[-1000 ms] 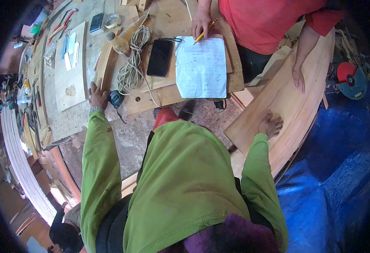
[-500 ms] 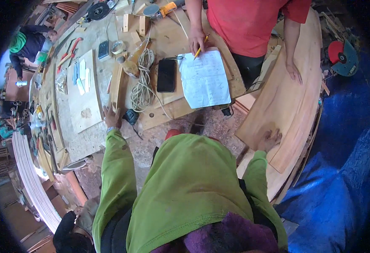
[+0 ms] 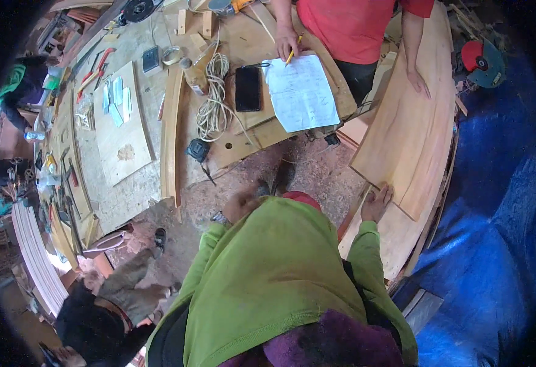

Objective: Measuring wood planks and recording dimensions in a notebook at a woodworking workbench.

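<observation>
My right hand (image 3: 376, 204) rests at the near end of a wide wooden board (image 3: 396, 150), its fingers stretched out toward the edge. Beneath that board lies another pale plank (image 3: 372, 244). My left hand (image 3: 238, 205) hangs off the workbench in front of my body, smeared by motion; its fingers cannot be made out. A long narrow wood strip (image 3: 171, 134) lies at the bench edge nearest that hand, beside a black tape measure (image 3: 198, 148). Across from me a person in a red shirt (image 3: 347, 30) holds a yellow pencil (image 3: 294, 49) over a handwritten paper sheet (image 3: 300, 92) and touches the board's far part.
A black phone (image 3: 248, 88), coiled cord (image 3: 213, 101), bottle (image 3: 193, 74) and tape roll (image 3: 171, 55) lie on the bench (image 3: 139, 202). A disc-shaped power tool (image 3: 485, 64) and blue tarp (image 3: 494, 202) are at right. Another person (image 3: 97, 318) is close at lower left.
My left hand has left the wood strip and drawn back toward my body. My right hand has slid from the board's top to its near end. A person at lower left shows more.
</observation>
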Available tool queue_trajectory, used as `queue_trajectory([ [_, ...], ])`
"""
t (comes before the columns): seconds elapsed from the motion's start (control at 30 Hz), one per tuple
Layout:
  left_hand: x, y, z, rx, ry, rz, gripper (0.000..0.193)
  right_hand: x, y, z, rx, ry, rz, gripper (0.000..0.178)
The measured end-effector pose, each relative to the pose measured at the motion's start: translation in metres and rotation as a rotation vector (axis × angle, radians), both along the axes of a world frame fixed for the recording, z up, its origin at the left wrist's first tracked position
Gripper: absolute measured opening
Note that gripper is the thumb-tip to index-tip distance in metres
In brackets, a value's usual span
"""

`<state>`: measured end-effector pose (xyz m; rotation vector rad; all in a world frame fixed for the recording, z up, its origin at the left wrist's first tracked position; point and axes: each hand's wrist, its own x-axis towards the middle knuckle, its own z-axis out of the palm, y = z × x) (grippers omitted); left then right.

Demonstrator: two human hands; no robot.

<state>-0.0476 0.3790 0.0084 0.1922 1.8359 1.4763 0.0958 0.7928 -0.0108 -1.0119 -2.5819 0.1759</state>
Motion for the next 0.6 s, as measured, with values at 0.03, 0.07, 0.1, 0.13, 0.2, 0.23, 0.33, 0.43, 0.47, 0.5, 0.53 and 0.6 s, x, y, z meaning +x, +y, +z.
queue_trajectory([
  [0.03, 0.001, 0.003, 0.016, 0.008, -0.008, 0.004, 0.045, 0.001, -0.002, 0.002, 0.008, -0.008, 0.004, 0.058],
  [0.07, -0.002, 0.003, 0.033, 0.001, -0.058, -0.107, 0.047, -0.003, -0.003, 0.004, -0.03, -0.023, -0.046, 0.06],
  [0.1, -0.003, 0.003, 0.044, -0.004, -0.106, -0.216, 0.048, -0.007, -0.005, 0.007, -0.068, -0.037, -0.094, 0.062],
  [0.13, 0.0, -0.002, 0.038, 0.004, -0.114, -0.209, 0.048, -0.013, -0.006, 0.009, -0.061, -0.046, -0.087, 0.062],
  [0.2, 0.006, -0.016, 0.024, -0.06, -0.054, -0.247, 0.047, -0.023, -0.006, 0.012, -0.128, -0.141, -0.176, 0.064],
  [0.23, -0.004, -0.011, 0.059, 0.045, -0.006, -0.34, 0.047, -0.02, -0.005, 0.01, -0.13, -0.164, -0.143, 0.067],
  [0.33, -0.01, -0.004, 0.088, 0.043, 0.298, -0.26, 0.046, -0.031, -0.018, 0.034, -0.157, -0.351, -0.108, 0.073],
  [0.43, -0.021, 0.011, 0.158, 0.329, 0.412, -0.167, 0.043, -0.025, -0.013, 0.022, -0.102, -0.367, -0.123, 0.074],
  [0.47, -0.023, 0.017, 0.186, 0.477, 0.514, -0.113, 0.041, -0.025, -0.012, 0.018, -0.101, -0.377, -0.103, 0.074],
  [0.5, -0.027, 0.019, 0.216, 0.671, 0.585, -0.147, 0.042, -0.026, -0.01, 0.014, -0.109, -0.4, -0.108, 0.073],
  [0.53, -0.032, 0.023, 0.24, 0.869, 0.654, -0.188, 0.043, -0.025, -0.004, 0.007, -0.115, -0.425, -0.121, 0.073],
  [0.6, -0.032, 0.057, 0.264, 1.335, 0.769, -0.264, 0.048, 0.016, 0.073, -0.065, -0.104, -0.364, -0.013, 0.073],
])
